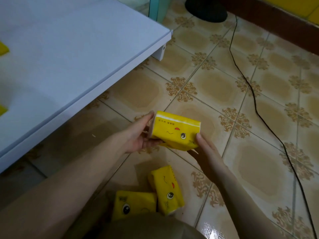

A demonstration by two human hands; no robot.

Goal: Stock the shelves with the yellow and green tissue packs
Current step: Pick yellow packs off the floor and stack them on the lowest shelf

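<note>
Yellow film-wrapped tissue pack (pixel 176 130): aloft at centre. Clamped endwise: left hand (pixel 138 137) curled round 9 o'clock end, right hand (pixel 205 149) pinching 4 o'clock corner. Judged light, squashy, film slippery; best gripped across short ends. White shelf (pixel 69 66) at 10 o'clock.

Left hand (pixel 139 140) and right hand (pixel 205 150) hold yellow pack (pixel 174 130).

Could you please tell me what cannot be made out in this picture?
Head view:
Yellow things on the shelf: cut off by the left edge.
Nearest floor pack: bottom hidden by the person's clothing.
Dark round thing: cut off by the top edge.
Print on the held pack: too small to read.
</note>
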